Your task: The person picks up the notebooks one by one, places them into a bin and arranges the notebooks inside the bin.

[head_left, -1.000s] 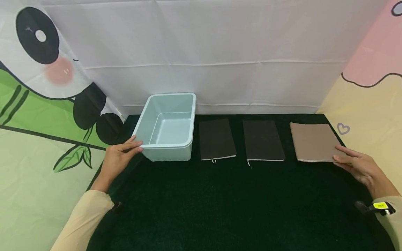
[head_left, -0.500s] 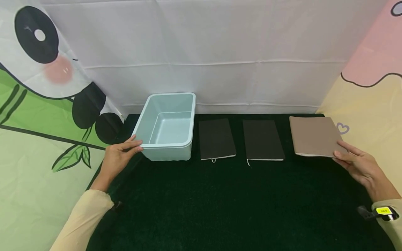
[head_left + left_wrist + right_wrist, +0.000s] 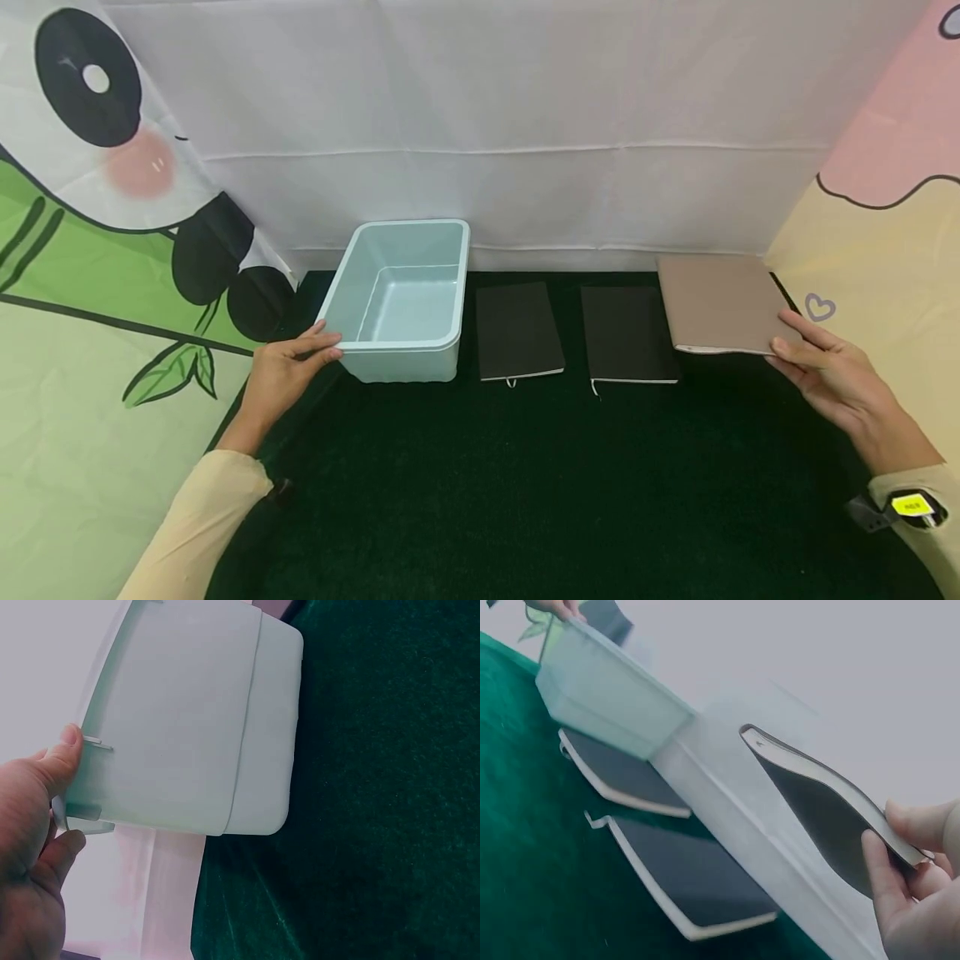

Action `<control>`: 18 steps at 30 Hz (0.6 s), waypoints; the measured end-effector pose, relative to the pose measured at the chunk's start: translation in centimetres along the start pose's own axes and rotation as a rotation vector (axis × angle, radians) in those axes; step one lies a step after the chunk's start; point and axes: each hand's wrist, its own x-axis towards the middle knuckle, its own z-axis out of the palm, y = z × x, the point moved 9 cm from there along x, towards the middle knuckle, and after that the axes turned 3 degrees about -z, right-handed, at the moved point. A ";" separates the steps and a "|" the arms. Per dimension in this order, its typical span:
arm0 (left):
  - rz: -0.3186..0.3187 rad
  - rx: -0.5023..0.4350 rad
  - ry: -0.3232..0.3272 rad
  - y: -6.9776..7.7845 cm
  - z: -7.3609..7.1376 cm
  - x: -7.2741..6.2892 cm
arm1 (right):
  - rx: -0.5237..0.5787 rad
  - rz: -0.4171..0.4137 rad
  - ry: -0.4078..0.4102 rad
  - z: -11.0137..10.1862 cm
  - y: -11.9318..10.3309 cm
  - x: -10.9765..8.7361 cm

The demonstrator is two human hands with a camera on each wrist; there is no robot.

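Observation:
My left hand (image 3: 283, 377) pinches the front left corner of a pale blue plastic bin's (image 3: 397, 364) rim. In the left wrist view, thumb and fingers sit on either side of the bin's rim beside its smooth wall (image 3: 172, 712). My right hand (image 3: 843, 387) grips a brown soft-cover notebook (image 3: 723, 304) by its near right corner. The right wrist view has this notebook (image 3: 817, 806) held up off the table, its page edges bowed. To its left lie two black notebooks (image 3: 519, 333), (image 3: 628, 337), each with a pale ribbon at its lower edge.
Dark green cloth (image 3: 487, 492) covers the table. A white curtain (image 3: 525, 125) rises at the back, with printed cartoon cloths (image 3: 97, 350) at the left and right. The bin stands against the back at the left, beside the nearer black notebook.
The brown notebook has come up off the table in my right hand and moved back and leftward, close to the right black notebook. My left hand stays on the bin's rim.

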 end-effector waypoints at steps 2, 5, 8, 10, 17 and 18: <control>-0.001 0.001 0.000 0.0 0.0 0.0 | 0.012 -0.002 -0.010 1.0 0.0 0.1; 0.005 0.002 0.002 0.0 0.0 0.0 | 0.043 -0.003 -0.030 2.6 0.1 0.3; 0.002 0.004 0.005 -0.1 -0.1 0.0 | 0.076 -0.004 -0.055 4.1 0.1 0.5; -0.001 0.003 0.006 0.0 -0.2 0.0 | 0.092 -0.002 -0.064 5.0 0.1 0.7; -0.013 0.008 0.000 0.1 -0.2 0.0 | 0.067 -0.005 -0.088 8.1 0.5 1.6; -0.013 0.004 0.000 0.1 -0.2 0.0 | 0.065 -0.005 -0.091 8.6 0.6 1.7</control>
